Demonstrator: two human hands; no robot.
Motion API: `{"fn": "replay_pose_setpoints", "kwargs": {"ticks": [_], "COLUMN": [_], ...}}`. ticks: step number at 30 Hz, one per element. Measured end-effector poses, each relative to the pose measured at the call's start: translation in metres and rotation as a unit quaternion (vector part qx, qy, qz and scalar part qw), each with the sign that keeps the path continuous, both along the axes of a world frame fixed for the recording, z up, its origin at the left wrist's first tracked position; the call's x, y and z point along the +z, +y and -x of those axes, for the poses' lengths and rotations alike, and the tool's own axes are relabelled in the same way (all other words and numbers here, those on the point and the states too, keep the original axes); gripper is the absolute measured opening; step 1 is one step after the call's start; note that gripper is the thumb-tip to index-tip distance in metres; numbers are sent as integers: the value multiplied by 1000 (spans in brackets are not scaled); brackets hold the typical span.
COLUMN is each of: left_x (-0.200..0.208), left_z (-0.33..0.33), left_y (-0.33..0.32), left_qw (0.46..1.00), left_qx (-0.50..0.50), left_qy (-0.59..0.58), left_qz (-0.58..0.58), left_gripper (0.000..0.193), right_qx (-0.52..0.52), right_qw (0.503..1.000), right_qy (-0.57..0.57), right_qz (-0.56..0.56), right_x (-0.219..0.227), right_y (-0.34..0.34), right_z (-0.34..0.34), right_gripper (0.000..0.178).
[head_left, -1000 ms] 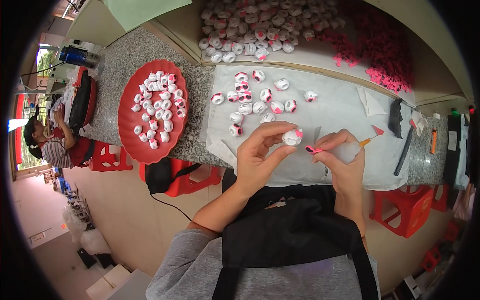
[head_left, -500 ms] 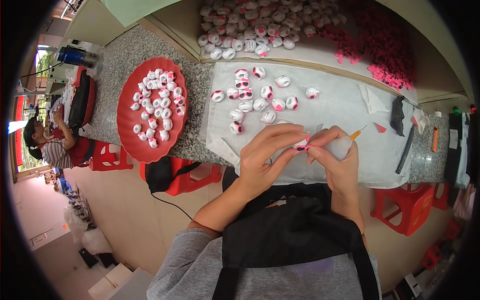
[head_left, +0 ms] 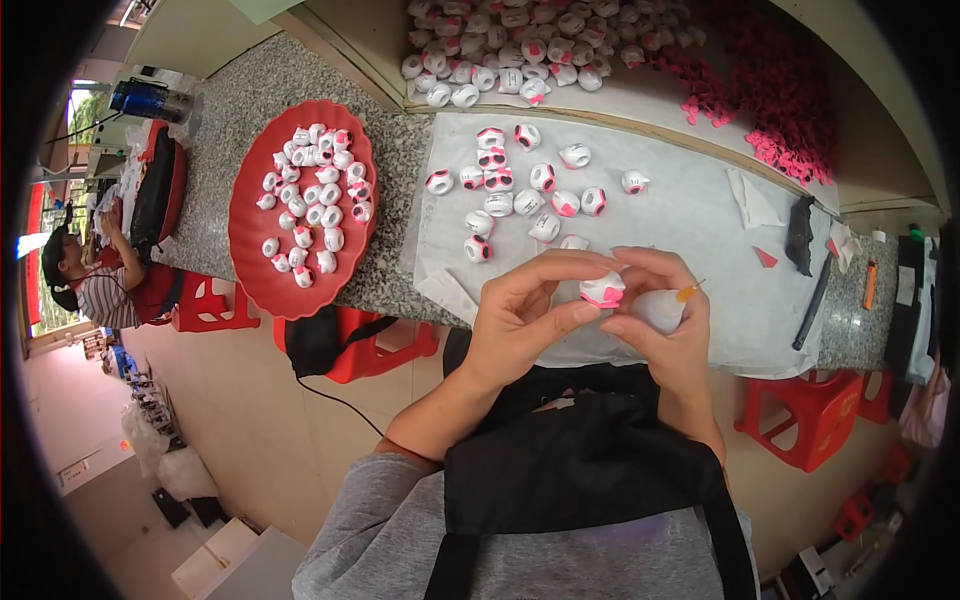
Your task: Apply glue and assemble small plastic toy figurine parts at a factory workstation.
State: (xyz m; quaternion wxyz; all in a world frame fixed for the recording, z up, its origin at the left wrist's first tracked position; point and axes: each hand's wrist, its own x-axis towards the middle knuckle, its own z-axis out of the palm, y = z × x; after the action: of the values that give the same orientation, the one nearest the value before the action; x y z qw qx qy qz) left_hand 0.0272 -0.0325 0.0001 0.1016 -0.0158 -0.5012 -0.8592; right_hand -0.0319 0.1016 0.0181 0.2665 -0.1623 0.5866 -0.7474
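Between the fingertips of my left hand (head_left: 522, 318) is a small white toy head (head_left: 603, 286) with pink trim and a pink bow, pinched by thumb and fingers. My right hand (head_left: 672, 342) is curled round a translucent squeeze bottle (head_left: 660, 312) with an orange needle tip, which points away to the right. The right fingertips come close to the toy head; whether they touch it I cannot tell. Beyond both hands, several similar heads (head_left: 527, 202) are spread on a white paper sheet (head_left: 680, 225), some showing dark openings rimmed in pink.
A red scalloped tray (head_left: 250, 240) of finished-looking heads stands left. Along the back, a shelf holds a pile of white heads (head_left: 520, 50) and pink pieces (head_left: 790, 130). Black strips (head_left: 800, 235) and an orange cutter (head_left: 870, 285) lie right. Another person (head_left: 95, 270) sits far left.
The toy head has been turned so its white face and pink bow show, where its dark, pink-rimmed part showed before. The bottle stays in my right hand, its tip slightly lower.
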Motion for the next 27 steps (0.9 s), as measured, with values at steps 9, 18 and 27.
{"fn": "replay_pose_setpoints", "kwargs": {"ticks": [9,18,27], "left_x": [-6,-8,-6], "left_z": [-3,-1,-5], "left_y": [3,7,5], "left_qw": [998,991,991], "left_qx": [4,54,73], "left_qy": [26,65,32], "left_qz": [55,105,105], "left_gripper": [25,20,18], "right_qx": [12,-5,-19], "right_qw": [997,996,993], "right_qy": [-56,-42,-88], "right_qz": [51,74,74], "right_x": [-9,-12,-10], "right_y": [2,0,-11], "right_z": [-5,-10,-9], "right_gripper": [29,27,27]}}
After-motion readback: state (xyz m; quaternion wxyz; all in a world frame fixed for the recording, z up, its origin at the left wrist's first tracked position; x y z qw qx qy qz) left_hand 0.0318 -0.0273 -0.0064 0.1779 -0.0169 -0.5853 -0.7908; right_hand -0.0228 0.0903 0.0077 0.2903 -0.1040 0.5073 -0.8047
